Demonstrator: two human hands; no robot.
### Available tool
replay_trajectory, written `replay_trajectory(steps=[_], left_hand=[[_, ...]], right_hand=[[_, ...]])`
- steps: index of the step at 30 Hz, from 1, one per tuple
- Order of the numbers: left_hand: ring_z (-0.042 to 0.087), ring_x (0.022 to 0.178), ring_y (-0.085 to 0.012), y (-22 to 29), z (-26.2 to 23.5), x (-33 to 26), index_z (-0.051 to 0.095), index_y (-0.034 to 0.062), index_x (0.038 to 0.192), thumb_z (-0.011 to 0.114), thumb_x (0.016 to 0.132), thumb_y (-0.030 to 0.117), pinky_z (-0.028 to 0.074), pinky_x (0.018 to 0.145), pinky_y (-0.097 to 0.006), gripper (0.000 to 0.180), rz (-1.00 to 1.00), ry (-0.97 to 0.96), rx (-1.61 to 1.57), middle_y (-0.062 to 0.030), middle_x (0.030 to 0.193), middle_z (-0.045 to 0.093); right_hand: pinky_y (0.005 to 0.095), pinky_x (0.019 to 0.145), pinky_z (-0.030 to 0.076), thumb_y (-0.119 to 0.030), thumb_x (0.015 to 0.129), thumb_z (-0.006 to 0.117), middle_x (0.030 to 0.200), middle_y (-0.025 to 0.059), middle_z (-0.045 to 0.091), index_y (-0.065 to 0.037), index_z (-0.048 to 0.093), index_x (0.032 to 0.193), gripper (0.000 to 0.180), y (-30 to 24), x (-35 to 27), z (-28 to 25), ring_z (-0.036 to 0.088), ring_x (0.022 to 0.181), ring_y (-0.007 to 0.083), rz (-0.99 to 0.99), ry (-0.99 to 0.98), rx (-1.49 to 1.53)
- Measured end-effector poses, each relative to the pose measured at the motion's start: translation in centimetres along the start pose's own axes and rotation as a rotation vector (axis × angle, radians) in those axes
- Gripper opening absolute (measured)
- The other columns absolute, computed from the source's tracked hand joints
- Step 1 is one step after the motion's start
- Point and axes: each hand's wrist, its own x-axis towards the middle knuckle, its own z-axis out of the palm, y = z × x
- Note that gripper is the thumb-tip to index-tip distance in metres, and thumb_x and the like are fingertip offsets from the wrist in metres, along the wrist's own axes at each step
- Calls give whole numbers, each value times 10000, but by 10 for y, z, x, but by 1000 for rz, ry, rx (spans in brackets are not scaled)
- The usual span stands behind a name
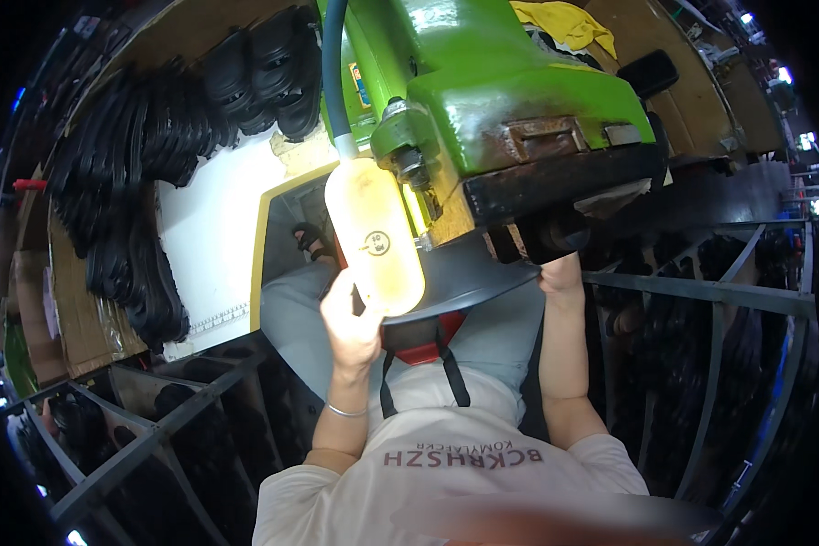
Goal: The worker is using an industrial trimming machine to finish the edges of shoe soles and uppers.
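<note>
My left hand [351, 323] is raised beside the lower end of a glowing yellow-white lamp [373, 241]. Its thumb and fingers curl inward, their tips partly behind the lamp, and what they hold, if anything, is hidden. My right hand [562, 276] is at the right end of a dark curved tray [469, 278], close under the black front part of a green machine [528, 100]. That part covers its fingers, so its grip does not show. The machine's metal head [402, 150] stands just right of the lamp, lit brightly.
Stacks of black shoe soles [136, 127] lie on the white worktop [214, 237] at left. Metal racks [701, 291] with dark pieces flank me on both sides. A yellow cloth [569, 25] lies behind the machine. A grey-blue hose [334, 73] runs up from the lamp.
</note>
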Motion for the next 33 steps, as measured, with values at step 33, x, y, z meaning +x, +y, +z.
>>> replay_trajectory(steps=[33], left_hand=[[521,661,-51,-25,53,3,629,-7,818,658,836,88,440,593,-213,101,-84,-157,197,8,721,612]], right_hand=[[275,612,529,-85,818,646,906,171,650,54,607,949,196,107,-143,22,649,716,203,481,-46,275]])
